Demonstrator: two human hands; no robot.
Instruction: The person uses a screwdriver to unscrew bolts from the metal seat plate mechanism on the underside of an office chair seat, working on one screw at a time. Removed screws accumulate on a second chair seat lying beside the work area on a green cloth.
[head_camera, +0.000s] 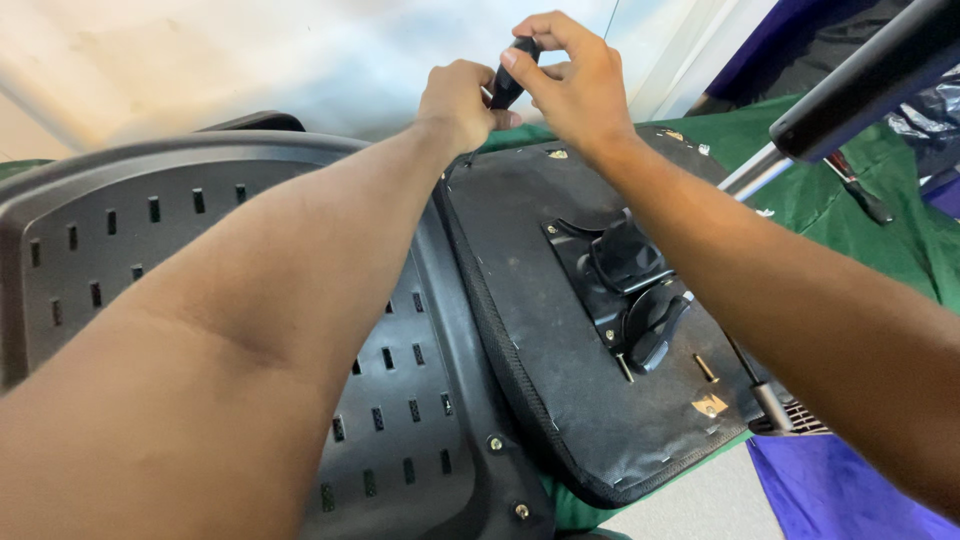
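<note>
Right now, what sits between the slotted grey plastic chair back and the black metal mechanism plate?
Head view: the black fabric-covered seat underside, its stitched mesh edge against the slotted grey plastic chair back. Bare fabric runs up to the black metal mechanism plate.

Two hands (455, 100) (570, 85), one black handle (508, 85)

My left forearm (250, 330) hiding much of the slotted chair back (90, 260), lower end of the black tool handle (510, 80) lost behind my left hand (458, 100), grey pole (860, 80) cut off at the right edge, small bits on the green cloth (820, 190) too tiny to tell.
</note>
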